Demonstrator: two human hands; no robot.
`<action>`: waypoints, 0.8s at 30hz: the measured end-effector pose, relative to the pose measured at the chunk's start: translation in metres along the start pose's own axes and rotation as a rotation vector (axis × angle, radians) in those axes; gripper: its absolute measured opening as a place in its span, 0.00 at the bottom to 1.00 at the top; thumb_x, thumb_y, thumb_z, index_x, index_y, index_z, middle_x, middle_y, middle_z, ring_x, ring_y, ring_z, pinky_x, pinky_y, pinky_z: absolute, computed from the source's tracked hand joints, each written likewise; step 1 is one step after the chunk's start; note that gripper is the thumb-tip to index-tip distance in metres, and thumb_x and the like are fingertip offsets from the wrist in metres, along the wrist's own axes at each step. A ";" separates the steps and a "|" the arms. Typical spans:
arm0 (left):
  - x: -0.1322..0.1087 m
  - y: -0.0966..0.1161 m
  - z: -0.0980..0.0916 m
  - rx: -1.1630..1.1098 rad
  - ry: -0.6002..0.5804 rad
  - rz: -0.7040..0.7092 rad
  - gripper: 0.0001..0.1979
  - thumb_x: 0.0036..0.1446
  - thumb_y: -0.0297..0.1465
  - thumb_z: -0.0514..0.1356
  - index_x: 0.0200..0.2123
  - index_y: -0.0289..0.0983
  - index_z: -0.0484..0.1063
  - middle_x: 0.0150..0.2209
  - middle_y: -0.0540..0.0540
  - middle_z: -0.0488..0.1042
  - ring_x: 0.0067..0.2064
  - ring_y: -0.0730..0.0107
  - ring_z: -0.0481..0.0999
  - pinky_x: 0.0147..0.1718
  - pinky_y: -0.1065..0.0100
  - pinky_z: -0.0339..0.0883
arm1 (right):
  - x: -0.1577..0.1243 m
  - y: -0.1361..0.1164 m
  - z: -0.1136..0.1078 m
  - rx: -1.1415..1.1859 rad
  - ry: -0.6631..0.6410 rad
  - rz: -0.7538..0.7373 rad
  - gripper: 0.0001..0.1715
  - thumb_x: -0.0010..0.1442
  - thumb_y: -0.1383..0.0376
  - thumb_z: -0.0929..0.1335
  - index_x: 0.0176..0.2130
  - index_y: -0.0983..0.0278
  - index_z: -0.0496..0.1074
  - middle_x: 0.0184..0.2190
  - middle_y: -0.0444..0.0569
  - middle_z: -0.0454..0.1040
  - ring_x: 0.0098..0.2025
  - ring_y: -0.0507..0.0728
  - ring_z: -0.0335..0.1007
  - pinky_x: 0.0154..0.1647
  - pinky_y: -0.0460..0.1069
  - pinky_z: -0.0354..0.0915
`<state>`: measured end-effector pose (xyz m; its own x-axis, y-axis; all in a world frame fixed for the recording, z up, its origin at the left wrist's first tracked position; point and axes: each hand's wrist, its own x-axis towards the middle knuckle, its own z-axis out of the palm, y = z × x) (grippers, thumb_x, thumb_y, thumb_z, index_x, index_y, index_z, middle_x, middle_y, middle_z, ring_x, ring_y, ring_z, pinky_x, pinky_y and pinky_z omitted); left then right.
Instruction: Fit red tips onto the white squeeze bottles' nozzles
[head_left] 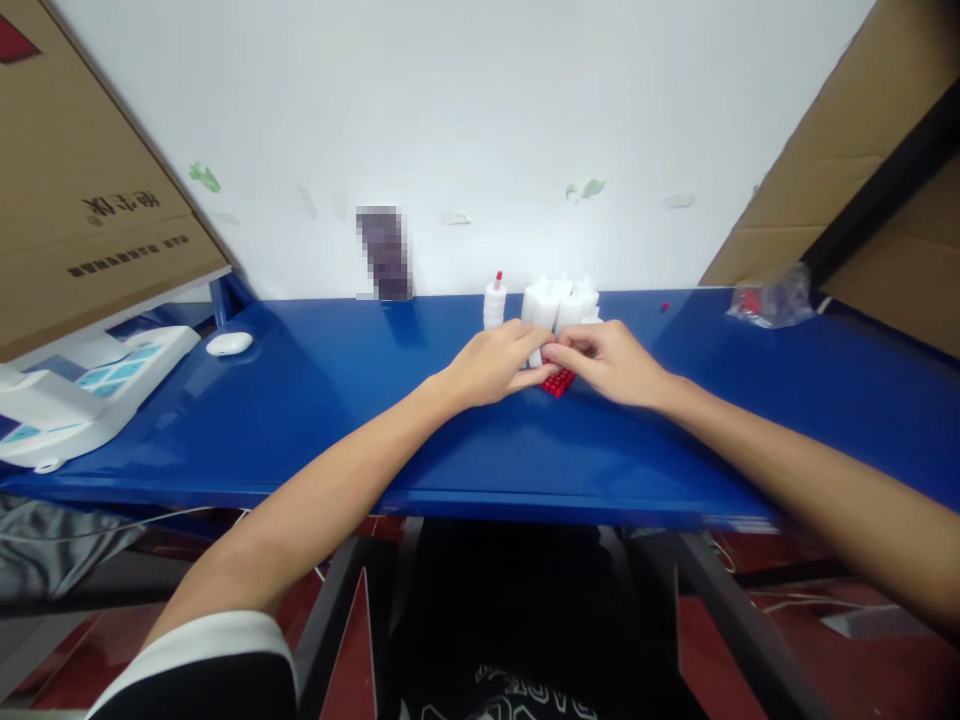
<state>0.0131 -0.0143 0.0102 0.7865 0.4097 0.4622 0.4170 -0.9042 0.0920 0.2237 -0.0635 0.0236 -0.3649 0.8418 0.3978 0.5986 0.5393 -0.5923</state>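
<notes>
Your left hand [499, 362] seems closed around a white bottle [535, 358], of which only a small part shows between thumb and fingers. Your right hand [616, 362] meets it from the three o'clock side, thumb and fingers drawn together at that bottle; whether they pinch anything, I cannot tell. Just below your fingertips, toward six o'clock, a tight block of red tips [559, 383] rests on the blue table [322, 400], partly covered by your hands.

From where your hands meet, a group of white bottles [551, 303] stands near twelve o'clock, and a bottle with a red tip [494, 306] stands upright between ten and eleven. A loose red piece [665, 307] lies toward two o'clock, with a clear bag [780, 300] farther out.

The step in hand looks like close fingertip work on the held bottle. The next move calls, I judge, for a steady left hand, small right-finger motions, and wrists kept off the red block.
</notes>
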 end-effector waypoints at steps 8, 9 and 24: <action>0.000 -0.003 -0.004 -0.048 -0.071 -0.011 0.10 0.70 0.35 0.53 0.47 0.39 0.71 0.42 0.44 0.77 0.40 0.64 0.75 0.38 0.64 0.67 | -0.001 0.000 -0.002 -0.057 -0.060 -0.045 0.25 0.70 0.49 0.64 0.27 0.61 0.69 0.21 0.42 0.67 0.24 0.52 0.59 0.28 0.50 0.56; 0.000 -0.003 -0.003 -0.054 -0.064 -0.005 0.10 0.70 0.35 0.52 0.47 0.39 0.71 0.43 0.43 0.77 0.40 0.64 0.74 0.38 0.64 0.67 | 0.000 -0.001 -0.003 -0.067 -0.068 -0.049 0.25 0.71 0.49 0.63 0.29 0.61 0.71 0.21 0.42 0.68 0.24 0.52 0.60 0.29 0.50 0.57; -0.007 -0.030 -0.006 0.017 0.010 -0.083 0.18 0.68 0.32 0.49 0.53 0.38 0.75 0.44 0.41 0.77 0.42 0.63 0.75 0.44 0.61 0.69 | 0.004 0.029 -0.024 -0.073 -0.107 0.079 0.28 0.72 0.48 0.60 0.26 0.59 0.60 0.25 0.45 0.63 0.30 0.56 0.58 0.35 0.53 0.57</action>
<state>-0.0081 0.0095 0.0094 0.7442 0.4815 0.4629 0.4882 -0.8651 0.1149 0.2561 -0.0447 0.0247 -0.3867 0.8809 0.2727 0.6769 0.4720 -0.5648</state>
